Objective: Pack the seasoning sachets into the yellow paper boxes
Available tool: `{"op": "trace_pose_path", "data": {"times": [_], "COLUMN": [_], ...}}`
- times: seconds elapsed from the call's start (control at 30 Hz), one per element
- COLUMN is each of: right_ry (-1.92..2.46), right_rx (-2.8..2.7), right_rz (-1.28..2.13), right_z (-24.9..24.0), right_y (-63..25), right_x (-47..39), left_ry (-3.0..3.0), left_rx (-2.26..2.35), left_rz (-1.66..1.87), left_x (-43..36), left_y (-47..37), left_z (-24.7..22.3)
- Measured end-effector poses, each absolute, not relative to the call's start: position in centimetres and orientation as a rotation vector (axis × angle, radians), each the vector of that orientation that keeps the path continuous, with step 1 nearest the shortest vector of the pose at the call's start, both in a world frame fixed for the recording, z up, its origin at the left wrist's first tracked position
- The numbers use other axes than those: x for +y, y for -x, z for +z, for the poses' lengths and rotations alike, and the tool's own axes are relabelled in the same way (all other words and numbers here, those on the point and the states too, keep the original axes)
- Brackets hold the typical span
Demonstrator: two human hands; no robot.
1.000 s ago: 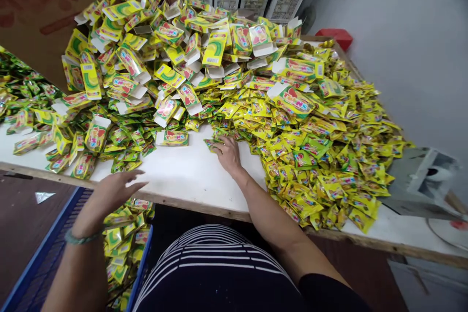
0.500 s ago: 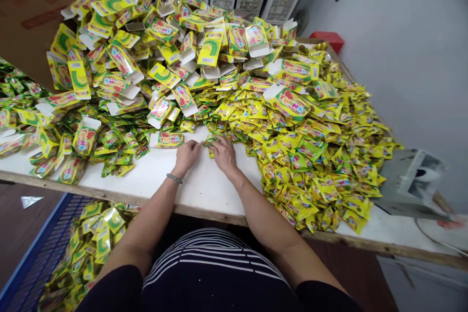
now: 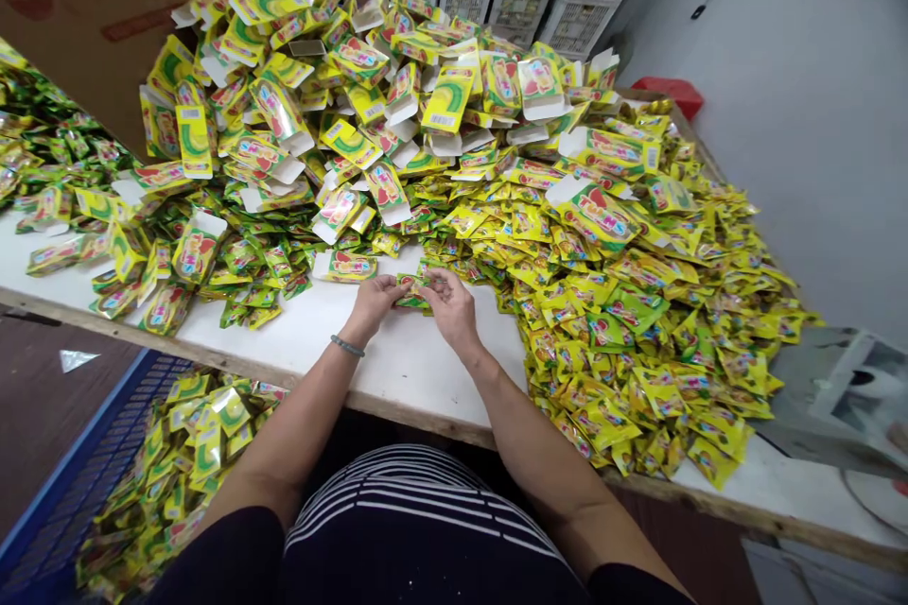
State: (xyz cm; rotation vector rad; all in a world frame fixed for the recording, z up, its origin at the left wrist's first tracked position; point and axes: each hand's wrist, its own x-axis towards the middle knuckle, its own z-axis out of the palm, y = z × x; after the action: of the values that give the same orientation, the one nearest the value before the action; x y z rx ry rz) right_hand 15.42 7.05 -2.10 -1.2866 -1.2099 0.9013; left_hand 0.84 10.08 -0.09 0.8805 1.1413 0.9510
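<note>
Between my two hands is a small green and yellow packet, held above the white table. My left hand, with a beaded bracelet at the wrist, pinches its left end. The fingers of my right hand are closed on its right end. Just beyond my left hand lies a small box with a white flap open at its left. Yellow packets are heaped to the right of my right hand, and green packets lie to the left.
A high heap of yellow-green boxes covers the back of the table. At the left stands a large cardboard box. Below the table edge, a blue crate holds boxes. A grey metal device sits at the right.
Both hands have come slightly back from the packets, and the small packet now shows between their fingertips. The camera view has shifted, so the table scene appears farther right.
</note>
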Motion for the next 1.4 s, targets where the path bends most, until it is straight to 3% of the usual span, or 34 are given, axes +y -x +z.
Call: {"op": "trace_pose_path", "data": {"times": [0.17, 0.27, 0.53, 0.7, 0.77, 0.9, 1.13, 1.4], "right_ry": [1.073, 0.948, 1.191, 1.763, 1.84, 1.791, 1.475, 1.422], "right_rx": [-0.847, -0.794, -1.239, -1.353, -1.487, -1.587, -1.284, -1.426], "right_rz": [1.397, 1.493, 1.195, 0.508, 0.378, 0.435, 0.968, 0.762], "right_z": [-1.8, -1.2, -1.0, -2.4, -3.2, -3.9, -2.3, -1.6], "right_y": [-16.2, -16.5, -17.5, -18.8, -18.9, -18.6, -18.2, -16.7], "right_x": [7.3, 7.0, 6.9, 7.7, 7.8, 7.7, 7.3, 6.7], "left_ry": [-0.982, -0.977, -0.906, -0.998, -1.064, -1.184, -1.216, -0.895], "left_rx": [0.947, 0.915, 1.019, 1.206, 1.283, 1.438, 1.455, 1.11], "left_rz": [0.937, 0.911, 0.94, 1.069, 1.081, 1.057, 0.945, 0.953], "left_x": [10.0, 9.8, 10.0, 10.7, 11.0, 11.4, 10.6, 9.5], "left_y": [-0.6, -0.6, -0.9, 0.0, 0.4, 0.9, 0.2, -0.9], "left_z": [0.3, 0.6, 0.1, -1.2, -1.8, -2.8, -2.1, -0.7]}}
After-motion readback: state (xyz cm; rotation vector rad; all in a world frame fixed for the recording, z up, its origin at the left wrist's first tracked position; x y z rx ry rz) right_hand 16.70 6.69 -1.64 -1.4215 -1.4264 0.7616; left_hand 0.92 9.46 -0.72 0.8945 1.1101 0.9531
